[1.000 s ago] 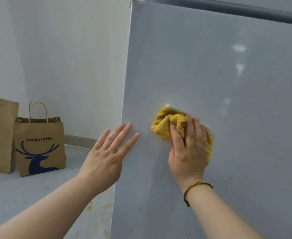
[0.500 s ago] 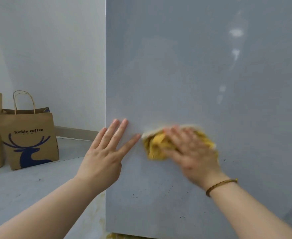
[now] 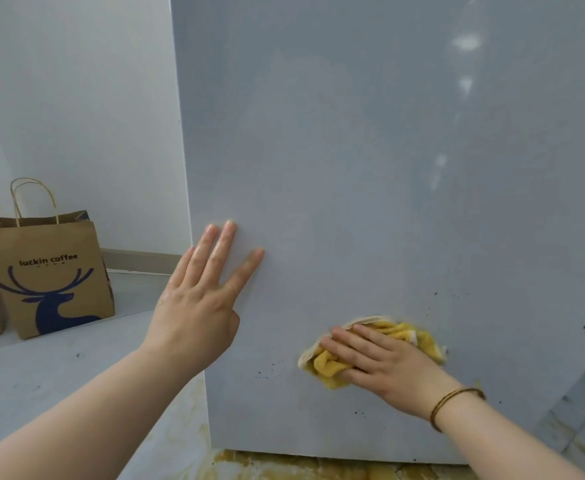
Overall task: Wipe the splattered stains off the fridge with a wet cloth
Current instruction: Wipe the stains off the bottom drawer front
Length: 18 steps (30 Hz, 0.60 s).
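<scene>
Head view, looking down at pale grey fridge (image 3: 353, 168) face filling most of frame. Left hand (image 3: 201, 306) flat against face near its left edge, fingers straight & spread, holding nothing; probably just bracing. Right hand (image 3: 388, 365) low on face, not far above bottom edge, fingers laid nearly straight over bunched yellow cloth (image 3: 329, 368), pressing it to the panel rather than wrapped round it. Cloth's long axis approx left–right, slightly tilted, w/ ends poking out both sides of hand. Thin bracelet (image 3: 453, 403) at right wrist.

Key relation for next stroke: leftover stains ringed round cloth, none under left hand. Nearest specks (image 3: 265, 374) just beside cloth's left end, a touch lower. Lower specks (image 3: 360, 412) beneath right hand, toward bottom edge. Upper specks (image 3: 435, 293) above & right of cloth. Far speck (image 3: 584, 327) well apart, toward right edge. Right hand nearer to every one. Probably mid-wipe, w/ upper face looking clean & lower strip not yet done.

Off to left, beyond fridge's left edge: brown paper bag (image 3: 52, 282) w/ blue deer print.
</scene>
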Each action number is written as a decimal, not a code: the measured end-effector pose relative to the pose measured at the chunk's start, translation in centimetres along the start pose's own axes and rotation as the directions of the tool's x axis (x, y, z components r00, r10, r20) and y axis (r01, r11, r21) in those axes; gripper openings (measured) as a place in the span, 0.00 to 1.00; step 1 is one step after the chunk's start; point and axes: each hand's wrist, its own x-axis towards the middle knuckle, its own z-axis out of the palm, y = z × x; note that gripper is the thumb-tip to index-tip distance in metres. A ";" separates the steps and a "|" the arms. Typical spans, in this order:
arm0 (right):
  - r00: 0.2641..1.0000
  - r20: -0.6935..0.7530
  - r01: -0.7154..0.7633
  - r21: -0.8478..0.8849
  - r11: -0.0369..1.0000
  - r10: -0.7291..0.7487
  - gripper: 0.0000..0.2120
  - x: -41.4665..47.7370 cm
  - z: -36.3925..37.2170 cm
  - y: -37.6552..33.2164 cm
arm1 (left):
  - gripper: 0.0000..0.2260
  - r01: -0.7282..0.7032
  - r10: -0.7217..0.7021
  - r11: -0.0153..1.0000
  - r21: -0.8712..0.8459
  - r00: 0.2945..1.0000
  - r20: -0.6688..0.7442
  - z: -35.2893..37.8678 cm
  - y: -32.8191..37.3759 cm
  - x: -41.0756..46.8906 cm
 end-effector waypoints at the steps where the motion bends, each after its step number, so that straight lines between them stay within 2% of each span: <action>1: 0.999 0.016 0.046 -0.012 0.999 -0.045 0.17 -0.3 -0.3 1.1 | 0.32 0.012 -0.012 1.000 -0.001 1.000 -0.003 0.0 0.3 -0.1; 3: 1.000 -0.028 0.011 -0.011 1.000 -0.011 0.15 -0.7 -1.6 3.9 | 0.32 0.037 -0.037 0.999 -0.007 0.999 -0.025 0.0 1.2 -0.2; 5: 0.982 -0.136 -0.132 0.014 0.991 0.133 0.15 -1.1 -2.7 7.1 | 0.32 0.032 -0.033 0.999 -0.022 0.999 -0.035 0.1 2.4 -0.2; 7: 0.916 -0.229 -0.328 0.041 0.944 0.328 0.19 -1.4 -3.7 9.6 | 0.31 -0.029 0.028 0.999 -0.030 0.999 -0.040 0.4 3.6 -0.1; 8: 0.850 -0.269 -0.450 0.077 0.890 0.453 0.19 -1.5 -4.1 10.3 | 0.31 -0.062 0.061 0.998 -0.023 0.997 -0.038 0.6 4.1 0.0; 10: 0.655 -0.327 -0.663 0.183 0.726 0.681 0.24 -1.2 -4.4 10.2 | 0.32 -0.098 0.098 0.995 -0.013 0.995 -0.022 1.2 4.9 -0.1; 12: 0.494 -0.334 -0.765 0.271 0.584 0.803 0.26 -0.7 -3.8 8.7 | 0.32 -0.104 0.104 0.995 -0.010 0.994 -0.014 2.0 5.5 -0.1; 13: 0.462 -0.322 -0.781 0.294 0.551 0.826 0.26 -0.5 -3.4 7.7 | 0.32 -0.104 0.103 0.995 -0.008 0.994 -0.017 2.4 5.7 -0.1; 14: 0.470 -0.312 -0.779 0.294 0.554 0.826 0.27 -0.6 -2.9 6.8 | 0.32 -0.100 0.100 0.995 -0.005 0.995 -0.018 2.6 5.8 -0.1; 15: 0.514 -0.305 -0.763 0.264 0.590 0.801 0.27 -1.0 -2.3 6.0 | 0.32 -0.099 0.099 0.995 -0.003 0.995 -0.023 2.8 5.9 -0.1; 18: 0.752 -0.190 -0.628 0.088 0.774 0.632 0.30 -4.1 -0.7 3.4 | 0.35 -0.110 0.110 0.994 -0.011 0.994 -0.021 3.2 6.0 -0.2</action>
